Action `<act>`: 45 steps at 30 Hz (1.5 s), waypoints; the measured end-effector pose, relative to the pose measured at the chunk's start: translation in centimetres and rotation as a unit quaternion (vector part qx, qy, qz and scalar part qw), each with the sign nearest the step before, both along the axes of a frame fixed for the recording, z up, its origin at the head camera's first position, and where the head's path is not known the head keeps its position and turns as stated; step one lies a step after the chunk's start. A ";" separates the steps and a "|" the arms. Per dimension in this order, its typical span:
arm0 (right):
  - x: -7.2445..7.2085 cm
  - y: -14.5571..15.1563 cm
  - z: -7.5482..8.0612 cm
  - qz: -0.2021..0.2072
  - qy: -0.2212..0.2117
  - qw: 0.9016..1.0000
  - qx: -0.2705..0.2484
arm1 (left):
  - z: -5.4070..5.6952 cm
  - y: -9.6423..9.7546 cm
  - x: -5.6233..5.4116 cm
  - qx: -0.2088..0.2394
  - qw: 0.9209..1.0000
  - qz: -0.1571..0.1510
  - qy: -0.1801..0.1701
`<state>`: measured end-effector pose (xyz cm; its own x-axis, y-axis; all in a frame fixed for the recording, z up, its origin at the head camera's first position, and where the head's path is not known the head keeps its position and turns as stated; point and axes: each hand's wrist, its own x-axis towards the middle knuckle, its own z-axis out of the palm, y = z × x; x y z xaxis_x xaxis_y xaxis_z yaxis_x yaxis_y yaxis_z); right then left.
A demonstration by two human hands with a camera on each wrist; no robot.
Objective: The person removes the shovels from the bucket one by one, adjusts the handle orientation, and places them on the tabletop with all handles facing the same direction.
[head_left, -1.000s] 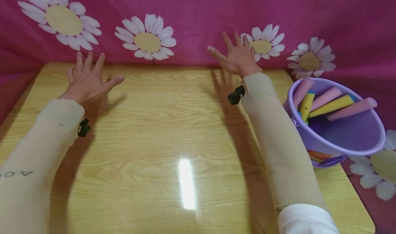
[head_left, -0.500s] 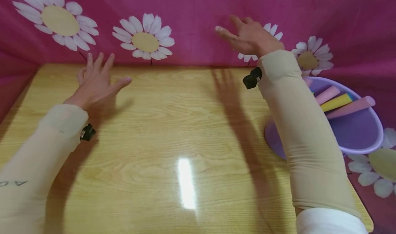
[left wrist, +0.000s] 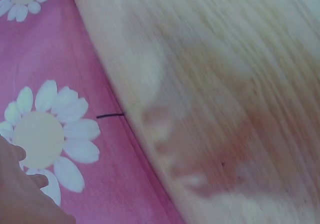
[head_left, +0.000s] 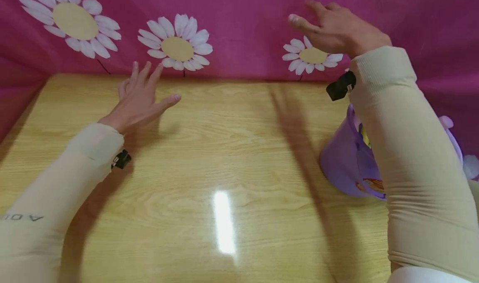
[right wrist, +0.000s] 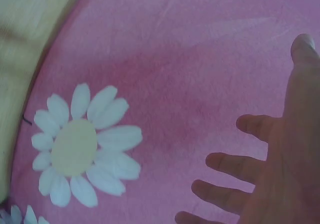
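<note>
Shifted: our R hand (head_left: 341,28) up & right, L hand (head_left: 138,102) right, fingers apart, nil held; sticks (head_left: 446,122) in bucket (head_left: 339,162) nr surface (head_left: 168,212) right edge, no handling under way.

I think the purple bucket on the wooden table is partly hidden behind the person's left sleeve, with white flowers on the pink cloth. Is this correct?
No, not the left: in the head view, the right sleeve partly hides the purple bucket. Otherwise yes: it is on the wooden table, and white flowers are on the pink cloth.
</note>
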<state>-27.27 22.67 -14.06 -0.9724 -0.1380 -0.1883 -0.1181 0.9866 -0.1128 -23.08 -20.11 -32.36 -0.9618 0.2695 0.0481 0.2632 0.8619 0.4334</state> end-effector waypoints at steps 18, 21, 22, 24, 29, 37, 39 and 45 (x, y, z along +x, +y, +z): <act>2.5 4.4 1.5 0.024 -0.004 1.000 0.010 | 0.1 6.4 1.1 0.050 0.996 -0.073 0.018; 2.8 5.5 1.4 0.015 -0.006 1.000 0.011 | 0.1 7.6 1.3 0.062 0.994 -0.083 0.019; 2.9 5.9 1.4 0.011 -0.006 1.000 0.011 | 0.1 8.0 1.3 0.065 0.994 -0.084 0.018; 3.2 6.7 1.3 0.000 -0.013 1.000 0.018 | 0.1 8.7 1.4 0.071 0.994 -0.086 0.016; 4.4 9.1 1.3 -0.007 -0.033 0.999 0.040 | 0.0 10.3 1.6 0.079 0.992 -0.094 0.010; 5.5 12.5 1.1 -0.013 -0.070 0.997 0.036 | -0.4 13.1 1.9 0.098 0.989 -0.108 -0.003; 5.8 13.2 0.7 -0.017 -0.082 0.996 0.037 | -0.4 14.1 2.1 0.104 0.988 -0.115 -0.004; 6.5 15.1 -0.1 -0.017 -0.107 0.993 0.038 | -0.9 17.4 2.9 0.127 0.981 -0.145 -0.011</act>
<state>-20.81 37.73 -14.13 -0.9130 -0.0829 -0.3993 -0.0659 0.9963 -0.0560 -20.20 -2.74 -33.24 -0.8483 0.5137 0.1284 0.4689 0.6159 0.6331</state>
